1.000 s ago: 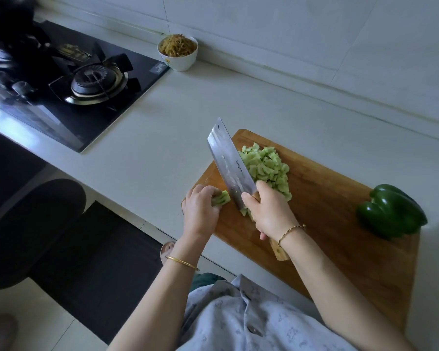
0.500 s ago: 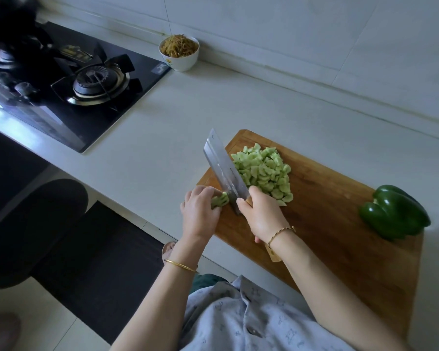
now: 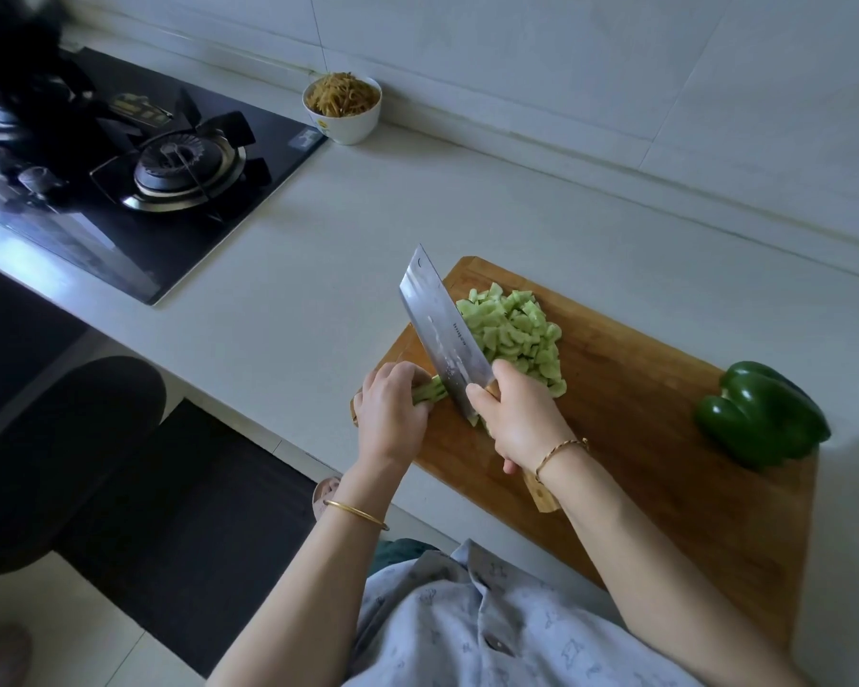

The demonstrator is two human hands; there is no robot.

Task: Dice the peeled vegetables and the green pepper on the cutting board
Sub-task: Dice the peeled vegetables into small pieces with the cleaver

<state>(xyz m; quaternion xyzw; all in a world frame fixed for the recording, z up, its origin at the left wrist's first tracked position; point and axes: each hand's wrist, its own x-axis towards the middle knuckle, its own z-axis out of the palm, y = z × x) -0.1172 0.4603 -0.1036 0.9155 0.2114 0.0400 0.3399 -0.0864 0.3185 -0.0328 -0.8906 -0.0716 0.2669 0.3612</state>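
Pale countertop [image 3: 368,230] is stretching across the kitchen beneath a tiled wall [image 3: 566,57], carrying everything in sight. On its far left side a black gas hob [image 3: 135,190] is sitting set into the surface, and a white bowl [image 3: 344,111] of shredded brownish food is standing just beside the hob's far corner, against the wall. Nearer the person, a wooden cutting board [image 3: 640,428] is lying at an angle on the counter. A whole green pepper [image 3: 759,416] is resting on the board's right end, well apart from the hands. Toward the board's left end, a heap of pale green diced vegetable pieces [image 3: 512,334] is lying just beside the flat of a broad cleaver [image 3: 442,334], on its right. The cleaver is pointing away from the person, its edge meeting a short remaining vegetable stub [image 3: 430,390]. The right hand [image 3: 517,419] is wrapping closed around the cleaver's wooden handle, whose end is showing below the wrist. The left hand [image 3: 393,414] is curling its fingers down over the stub, pinning it at the board's left corner, just left of the blade. Thin bracelets are circling both wrists.
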